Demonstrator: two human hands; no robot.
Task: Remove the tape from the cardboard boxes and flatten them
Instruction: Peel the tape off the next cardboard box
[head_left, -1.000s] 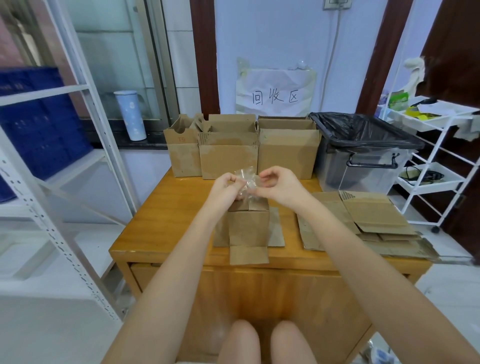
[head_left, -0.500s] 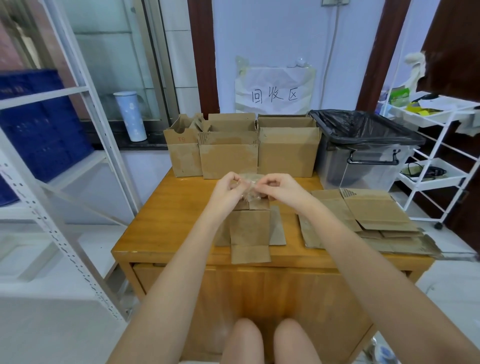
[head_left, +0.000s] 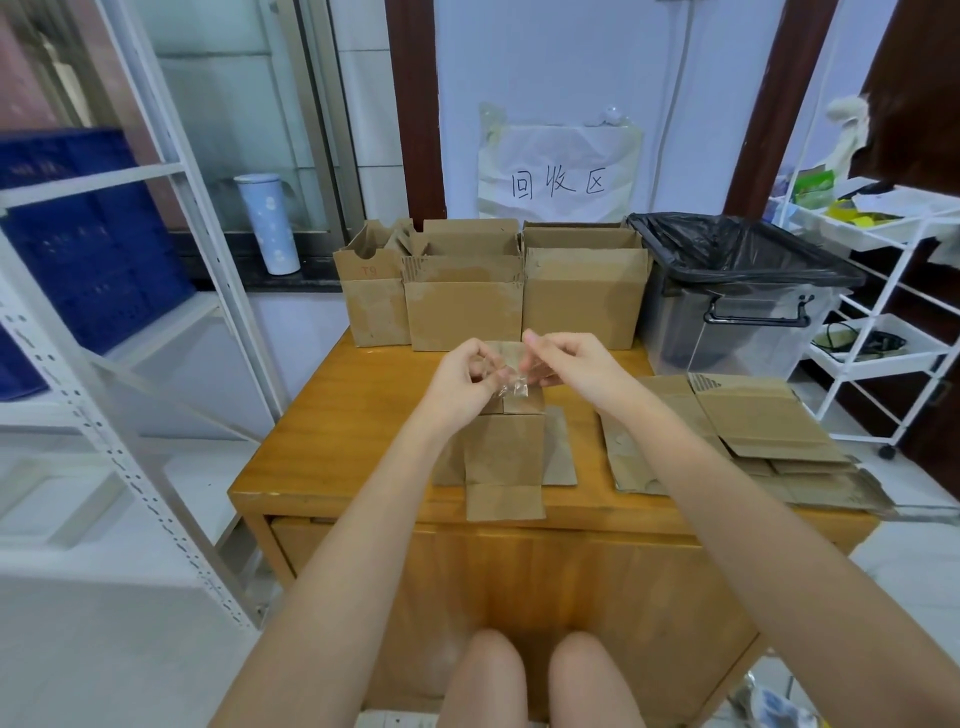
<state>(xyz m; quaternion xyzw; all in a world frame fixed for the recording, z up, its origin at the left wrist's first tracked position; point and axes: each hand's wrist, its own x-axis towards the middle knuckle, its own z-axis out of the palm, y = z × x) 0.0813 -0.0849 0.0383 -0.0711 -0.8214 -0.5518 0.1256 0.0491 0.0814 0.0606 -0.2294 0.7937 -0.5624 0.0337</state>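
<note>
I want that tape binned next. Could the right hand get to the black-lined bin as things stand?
Probably yes. The bin stands open-topped beside the table's far right corner, with nothing between it and the right hand. Only the flat cardboard lies low underneath, though both hands pinch the tape.

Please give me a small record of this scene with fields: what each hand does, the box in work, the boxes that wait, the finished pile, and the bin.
left hand: pinches the clear tape
right hand: pinches the same tape from the other side
box in work: stands at the table's near edge, flaps spread out
waiting boxes: three, upright, open, along the far edge
flattened pile: on the table's right side
bin: black liner, right of the waiting boxes
table: wooden
</note>
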